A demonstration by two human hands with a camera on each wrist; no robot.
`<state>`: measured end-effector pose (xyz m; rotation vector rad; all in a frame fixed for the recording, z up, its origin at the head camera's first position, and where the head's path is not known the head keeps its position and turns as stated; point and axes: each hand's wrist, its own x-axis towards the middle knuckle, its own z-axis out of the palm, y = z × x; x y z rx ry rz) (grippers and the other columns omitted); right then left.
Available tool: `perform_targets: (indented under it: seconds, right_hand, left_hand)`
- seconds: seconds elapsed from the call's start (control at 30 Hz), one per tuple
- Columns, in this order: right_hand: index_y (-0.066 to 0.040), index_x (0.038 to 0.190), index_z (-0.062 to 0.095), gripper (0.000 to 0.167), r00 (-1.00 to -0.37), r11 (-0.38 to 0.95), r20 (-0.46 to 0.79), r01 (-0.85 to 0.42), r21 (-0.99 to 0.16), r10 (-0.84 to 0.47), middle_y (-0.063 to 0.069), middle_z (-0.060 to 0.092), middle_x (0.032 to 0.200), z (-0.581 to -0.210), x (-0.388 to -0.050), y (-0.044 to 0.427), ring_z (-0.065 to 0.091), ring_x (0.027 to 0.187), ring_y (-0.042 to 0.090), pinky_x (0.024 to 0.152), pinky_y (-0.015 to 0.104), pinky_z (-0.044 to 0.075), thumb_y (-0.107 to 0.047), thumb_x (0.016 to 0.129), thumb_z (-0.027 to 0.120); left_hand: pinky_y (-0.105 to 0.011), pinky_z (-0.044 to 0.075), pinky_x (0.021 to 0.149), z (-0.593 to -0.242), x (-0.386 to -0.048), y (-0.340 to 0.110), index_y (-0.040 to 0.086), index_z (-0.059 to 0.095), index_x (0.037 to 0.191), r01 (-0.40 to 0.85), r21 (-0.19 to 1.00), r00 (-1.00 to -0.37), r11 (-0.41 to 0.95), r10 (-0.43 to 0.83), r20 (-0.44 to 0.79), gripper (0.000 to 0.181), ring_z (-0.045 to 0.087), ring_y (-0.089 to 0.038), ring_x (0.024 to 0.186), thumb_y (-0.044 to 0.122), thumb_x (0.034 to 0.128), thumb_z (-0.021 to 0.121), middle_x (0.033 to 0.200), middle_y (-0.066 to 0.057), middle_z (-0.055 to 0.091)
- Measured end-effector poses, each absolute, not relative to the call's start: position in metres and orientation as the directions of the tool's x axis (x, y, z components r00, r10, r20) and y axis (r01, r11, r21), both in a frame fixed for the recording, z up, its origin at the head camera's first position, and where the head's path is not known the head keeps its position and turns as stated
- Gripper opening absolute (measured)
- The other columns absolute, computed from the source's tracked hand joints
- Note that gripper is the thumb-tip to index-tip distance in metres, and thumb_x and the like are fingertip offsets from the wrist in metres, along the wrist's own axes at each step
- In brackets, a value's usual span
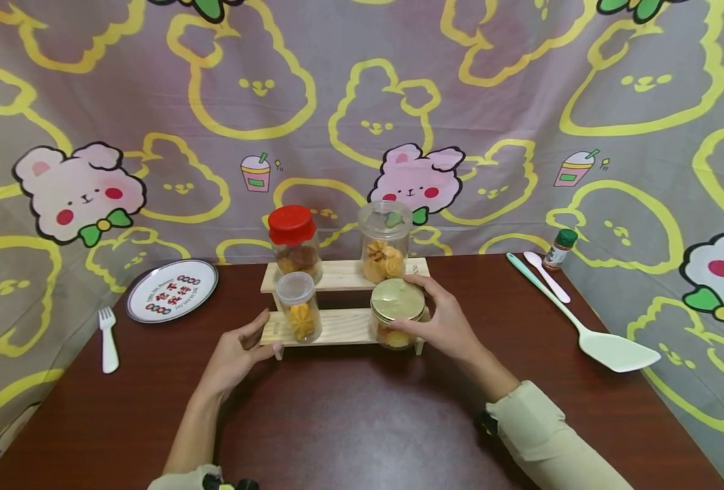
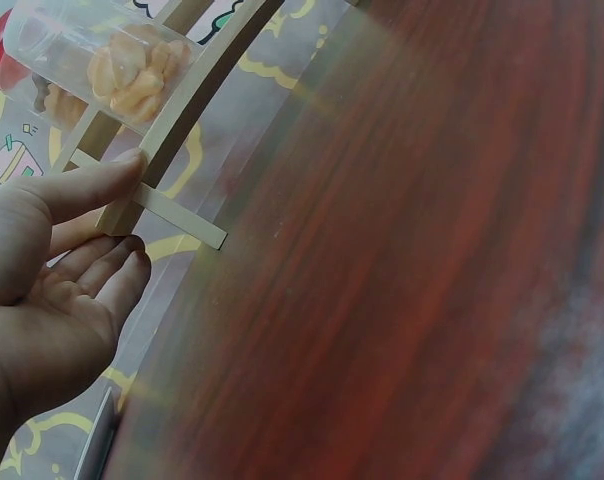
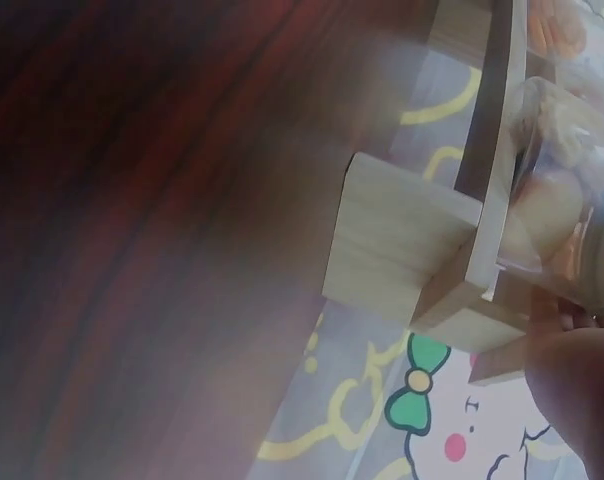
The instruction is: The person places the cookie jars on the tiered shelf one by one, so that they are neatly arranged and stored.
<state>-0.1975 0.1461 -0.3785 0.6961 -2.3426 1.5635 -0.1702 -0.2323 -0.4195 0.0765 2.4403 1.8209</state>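
Note:
A two-tier wooden rack (image 1: 343, 328) stands near the back of the table with jars on both tiers. At the lower tier's left end, my left hand (image 1: 233, 354) pinches the board between thumb and fingers, as the left wrist view shows beside the wooden edge (image 2: 187, 105). My right hand (image 1: 450, 323) grips a gold-lidded jar (image 1: 392, 333) at the lower tier's right end, thumb in front and fingers behind. A small clear-lidded jar (image 1: 301, 316) of cookies stands on the lower tier's left. In the right wrist view, the right hand (image 3: 577, 385) is partly cut off by the frame.
On the upper tier stand a red-lidded jar (image 1: 292, 245) and a clear jar (image 1: 385, 248) of cookies. To the left lie a plate (image 1: 138, 303) and a white fork (image 1: 109, 344). A spatula (image 1: 613, 350), a spoon (image 1: 548, 279) and a green-capped bottle (image 1: 560, 250) are at the right.

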Motion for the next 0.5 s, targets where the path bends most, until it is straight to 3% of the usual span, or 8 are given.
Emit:
perform_targets:
  seconds: [0.3,0.5]
  right_hand:
    - [-0.001,0.136,0.057,0.078,-0.868,0.344,0.451,-0.497,-0.797,-0.209,0.012,0.064,0.126,-0.385,-0.197,0.137,0.058,0.113,0.023,0.098,0.041,0.048,-0.016,0.069,0.096]
    - [-0.002,0.135,0.057,0.079,-0.871,0.374,0.457,-0.490,-0.788,-0.178,0.011,0.063,0.129,-0.383,-0.195,0.130,0.058,0.115,0.024,0.098,0.044,0.048,-0.021,0.069,0.096]
  left_hand:
    - [-0.019,0.037,0.104,-0.421,-0.169,-0.232,-0.001,0.037,0.155,-0.010,0.959,-0.994,0.283,0.102,-0.041,0.079,0.030,-0.028,0.146,0.011,0.0895,0.079,0.161,-0.013,0.033]
    - [-0.016,0.039,0.101,-0.421,-0.169,-0.232,-0.001,0.036,0.155,-0.008,0.964,-0.993,0.266,0.110,-0.038,0.079,0.029,-0.029,0.147,0.010,0.0897,0.079,0.161,-0.014,0.031]
